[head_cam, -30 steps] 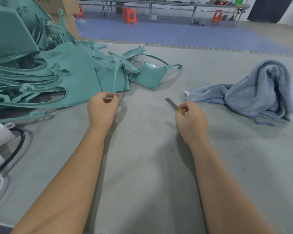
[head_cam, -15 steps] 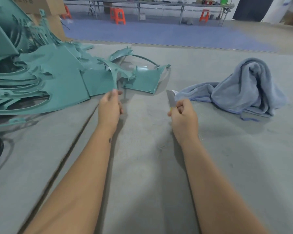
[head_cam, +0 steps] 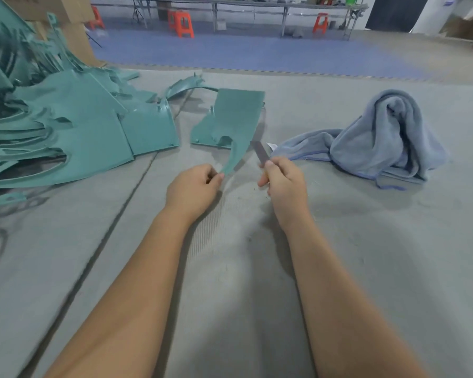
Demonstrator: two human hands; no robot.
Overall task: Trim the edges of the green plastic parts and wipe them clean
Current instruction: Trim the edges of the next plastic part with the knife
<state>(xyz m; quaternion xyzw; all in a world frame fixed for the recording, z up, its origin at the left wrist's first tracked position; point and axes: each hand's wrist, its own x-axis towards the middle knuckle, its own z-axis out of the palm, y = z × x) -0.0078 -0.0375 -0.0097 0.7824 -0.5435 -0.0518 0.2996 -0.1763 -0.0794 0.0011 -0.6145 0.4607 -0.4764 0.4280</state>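
1. Pinching the part's narrow tail, my left hand has pulled it clear of the pile — ready for trimming.
2. My right hand stays clamped on the blade, beside that tail.
3. Farther right, the cloth waits.

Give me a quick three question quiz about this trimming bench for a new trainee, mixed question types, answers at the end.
1. True or false: the left hand pinches the narrow tail of a green plastic part.
2. The right hand holds: A) the blue towel, B) a flat blade, C) nothing.
3. Fill in: the blue towel lies crumpled on the ____ side of the grey mat.

Key:
1. True; the part's wide end points away from the person.
2. B; the blade sticks up out of the fist, beside the part's tail.
3. Right; neither hand touches it.
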